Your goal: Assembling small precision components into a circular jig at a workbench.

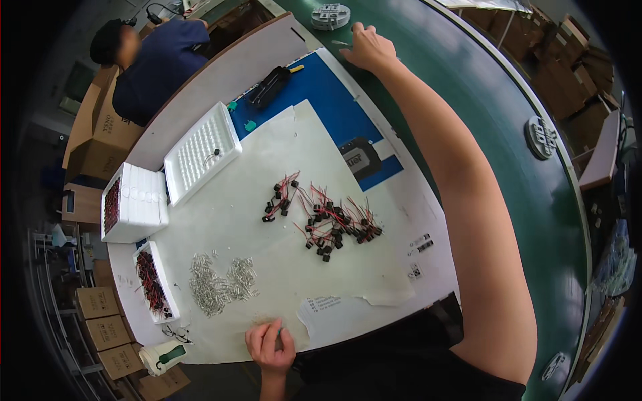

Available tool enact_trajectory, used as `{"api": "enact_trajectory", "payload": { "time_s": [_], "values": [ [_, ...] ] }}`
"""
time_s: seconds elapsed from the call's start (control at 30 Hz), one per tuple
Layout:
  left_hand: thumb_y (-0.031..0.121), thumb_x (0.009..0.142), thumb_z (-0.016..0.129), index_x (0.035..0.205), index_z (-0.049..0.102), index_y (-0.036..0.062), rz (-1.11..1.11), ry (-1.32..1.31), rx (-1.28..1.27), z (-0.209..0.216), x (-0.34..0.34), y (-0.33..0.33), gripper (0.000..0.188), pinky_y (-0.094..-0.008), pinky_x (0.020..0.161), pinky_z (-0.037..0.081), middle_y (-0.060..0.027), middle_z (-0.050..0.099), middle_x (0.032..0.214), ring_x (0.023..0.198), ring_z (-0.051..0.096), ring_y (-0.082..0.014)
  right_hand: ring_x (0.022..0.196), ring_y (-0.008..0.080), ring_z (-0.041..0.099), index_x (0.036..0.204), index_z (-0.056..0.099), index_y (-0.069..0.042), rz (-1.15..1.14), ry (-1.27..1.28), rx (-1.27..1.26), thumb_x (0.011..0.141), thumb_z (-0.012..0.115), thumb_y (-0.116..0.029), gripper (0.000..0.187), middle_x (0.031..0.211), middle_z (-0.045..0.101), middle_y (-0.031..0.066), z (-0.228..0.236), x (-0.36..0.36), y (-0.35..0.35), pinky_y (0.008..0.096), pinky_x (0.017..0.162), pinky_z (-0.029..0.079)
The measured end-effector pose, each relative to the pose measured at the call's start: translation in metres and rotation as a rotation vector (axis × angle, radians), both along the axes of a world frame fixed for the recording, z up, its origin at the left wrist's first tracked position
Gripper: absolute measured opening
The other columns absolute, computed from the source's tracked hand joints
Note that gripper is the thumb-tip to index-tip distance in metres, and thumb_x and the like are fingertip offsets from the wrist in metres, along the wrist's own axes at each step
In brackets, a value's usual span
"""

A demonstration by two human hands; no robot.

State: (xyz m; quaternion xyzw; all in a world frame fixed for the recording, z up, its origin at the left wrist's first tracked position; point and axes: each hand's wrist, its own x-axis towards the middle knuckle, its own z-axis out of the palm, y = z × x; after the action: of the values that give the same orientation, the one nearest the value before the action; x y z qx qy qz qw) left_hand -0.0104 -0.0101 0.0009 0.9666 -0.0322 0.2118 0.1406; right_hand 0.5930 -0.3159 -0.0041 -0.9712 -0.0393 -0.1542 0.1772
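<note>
My right hand point(372, 51) reaches far out over the green conveyor belt point(461, 87), its thumb and fingers apart. Just left of it on the belt lies a round grey part with raised shapes point(330, 17); a small pale sliver shows by the fingertips. Down at the table's near edge, my left hand point(271, 345) is closed, with a bit of green between its fingers that I cannot make out. Black cylindrical components with red and black wires point(334, 224) lie in loose piles mid-table. Two heaps of small shiny metal pieces point(212, 284) sit left of them.
A white pitted tray point(200, 154), stacked white foam trays point(137, 200) and another tray of wired parts point(154, 281) line the left side. A black case point(269, 87) lies on the blue mat point(328, 83). Another person point(160, 63) sits beyond the partition point(221, 73).
</note>
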Motion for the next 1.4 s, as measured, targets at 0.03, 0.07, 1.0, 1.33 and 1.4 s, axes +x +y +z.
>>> {"api": "enact_trajectory", "payload": {
  "time_s": [0.03, 0.07, 1.0, 1.33, 1.4],
  "values": [
    [0.004, 0.084, 0.074, 0.110, 0.079, 0.0023, 0.011, 0.003, 0.009, 0.000, 0.000, 0.000, 0.026, -0.0466, 0.081, 0.054, -0.0139, 0.067, 0.100, 0.089, 0.063, -0.0354, 0.113, 0.0423, 0.074, 0.148, 0.053, -0.007, 0.011, 0.003, 0.009, 0.090, 0.078, -0.054, 0.078, 0.131, 0.068, 0.0264, -0.003, 0.017, 0.005, 0.0500, 0.092, 0.062],
    [0.004, 0.083, 0.074, 0.109, 0.079, 0.0029, 0.008, 0.004, 0.018, 0.000, 0.001, -0.001, 0.026, -0.0461, 0.081, 0.054, -0.0133, 0.067, 0.100, 0.088, 0.063, -0.0345, 0.114, 0.0416, 0.075, 0.148, 0.052, -0.007, -0.019, -0.027, 0.020, 0.089, 0.078, -0.057, 0.082, 0.132, 0.068, 0.0267, -0.005, 0.034, 0.011, 0.0498, 0.092, 0.062],
    [0.008, 0.079, 0.078, 0.100, 0.083, 0.0090, 0.001, -0.031, -0.057, 0.013, 0.011, -0.006, 0.022, -0.0403, 0.081, 0.054, -0.0052, 0.069, 0.092, 0.084, 0.065, -0.0279, 0.108, 0.0375, 0.071, 0.125, 0.050, -0.001, 0.242, 0.142, 0.310, 0.072, 0.091, -0.068, 0.095, 0.117, 0.071, 0.0270, 0.065, -0.099, 0.017, 0.0439, 0.094, 0.056],
    [0.011, 0.085, 0.084, 0.110, 0.082, 0.0125, -0.096, -0.092, -0.232, 0.007, 0.005, 0.006, 0.025, -0.0405, 0.080, 0.053, -0.0041, 0.068, 0.099, 0.090, 0.066, -0.0269, 0.105, 0.0319, 0.068, 0.124, 0.050, -0.002, 0.312, 0.157, 0.056, 0.073, 0.097, -0.053, 0.086, 0.110, 0.067, 0.0207, 0.041, -0.262, 0.035, 0.0417, 0.094, 0.055],
    [0.013, 0.088, 0.083, 0.114, 0.082, 0.0136, -0.109, -0.107, -0.261, 0.008, 0.006, 0.010, 0.026, -0.0396, 0.080, 0.052, -0.0033, 0.068, 0.100, 0.092, 0.067, -0.0257, 0.109, 0.0300, 0.068, 0.124, 0.050, -0.002, 0.258, 0.181, 0.137, 0.074, 0.098, -0.046, 0.082, 0.116, 0.067, 0.0209, 0.052, -0.258, 0.031, 0.0418, 0.095, 0.055]
  ]
}}
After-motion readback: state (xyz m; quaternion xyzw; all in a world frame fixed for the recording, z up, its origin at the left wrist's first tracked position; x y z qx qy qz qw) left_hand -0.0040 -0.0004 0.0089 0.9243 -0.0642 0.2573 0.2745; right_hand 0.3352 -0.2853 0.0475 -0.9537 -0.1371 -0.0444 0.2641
